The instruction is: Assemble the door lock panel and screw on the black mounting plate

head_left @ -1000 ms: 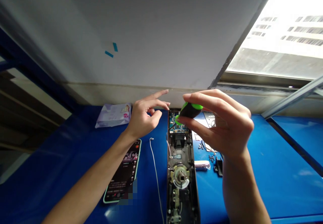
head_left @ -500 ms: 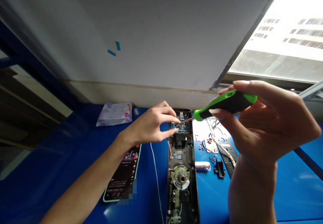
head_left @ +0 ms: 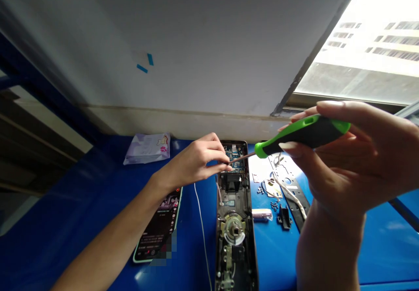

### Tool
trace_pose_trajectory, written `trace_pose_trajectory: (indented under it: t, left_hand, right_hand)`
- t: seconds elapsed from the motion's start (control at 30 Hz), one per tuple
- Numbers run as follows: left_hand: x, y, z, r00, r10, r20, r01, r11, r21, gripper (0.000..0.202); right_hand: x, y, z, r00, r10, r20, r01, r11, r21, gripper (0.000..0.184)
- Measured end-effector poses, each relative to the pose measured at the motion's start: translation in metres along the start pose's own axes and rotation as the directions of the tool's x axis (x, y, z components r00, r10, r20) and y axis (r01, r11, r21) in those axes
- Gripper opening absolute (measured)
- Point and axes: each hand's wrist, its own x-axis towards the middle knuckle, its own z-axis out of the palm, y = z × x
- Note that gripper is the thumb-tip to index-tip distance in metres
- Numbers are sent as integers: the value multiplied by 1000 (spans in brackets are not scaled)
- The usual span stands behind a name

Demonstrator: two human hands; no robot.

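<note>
A screwdriver (head_left: 304, 136) with a green and black handle is gripped between the thumb and fingers of my right hand (head_left: 353, 155). Its thin shaft slants down to the left, over a blue circuit board (head_left: 236, 152) at the far end of a long dark door-lock housing (head_left: 249, 221). My left hand (head_left: 209, 157) reaches over the housing's left edge, thumb and fingertips pinched around the screwdriver's tip. Whatever sits between those fingertips is too small to make out. Nearer me in the housing is a round metal spindle part (head_left: 235, 230).
Right of the housing lie small screws (head_left: 274, 206), a black plastic bracket (head_left: 284, 217), a pinkish wrapped cylinder (head_left: 262, 214) and a dark plate (head_left: 296, 195) with a white cable. Leftward are a phone (head_left: 159, 234), a thin white wire (head_left: 202, 230) and a lilac packet (head_left: 147, 148).
My left thumb and fingertips have closed together at the screwdriver's tip. My right hand and the screwdriver have shifted slightly to the right. The view has moved a little.
</note>
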Motion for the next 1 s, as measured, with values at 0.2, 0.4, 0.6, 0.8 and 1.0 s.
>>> trace_pose_trajectory:
  t: [0.2,0.4,0.6,0.8,1.0]
  left_hand:
    - [0,-1,2,997,-28,-68,25,999,-44,3]
    - [1,6,-8,991,-119,54,122,992,-46,12]
    - [-3,8,-16,976,-152,154,147,988,46,27]
    - [-3,9,-14,959,-188,211,170,980,102,35]
    - [-3,8,-14,961,-189,202,170,979,109,31]
  right_hand:
    - [2,1,6,1000,25,-12,-24,997,71,49]
    - [-1,7,14,994,21,105,-33,994,106,52]
    - [-5,4,20,975,3,223,-16,998,54,50]
    - [-8,0,23,965,-6,264,4,1000,10,46]
    - [-8,2,24,962,-2,272,8,1000,-20,47]
